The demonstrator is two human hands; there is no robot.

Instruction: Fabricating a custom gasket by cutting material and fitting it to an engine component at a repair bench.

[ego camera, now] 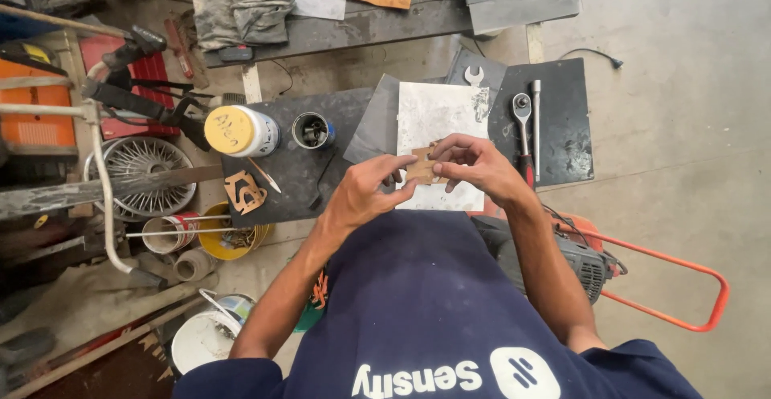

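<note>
1. Illumination: bright, even daylight; no hard shadows fall around the hands (426, 175).
2. Glare: the pale sheet (438, 118) just beyond the hands is close to overexposed.
3. Shadow: soft, dim zones lie among the clutter far left of the hands.
4. Focus: sharp at the hands; no motion blur.
5. Distortion: wide-angle lens; straight edges bow toward the frame corners.
</note>
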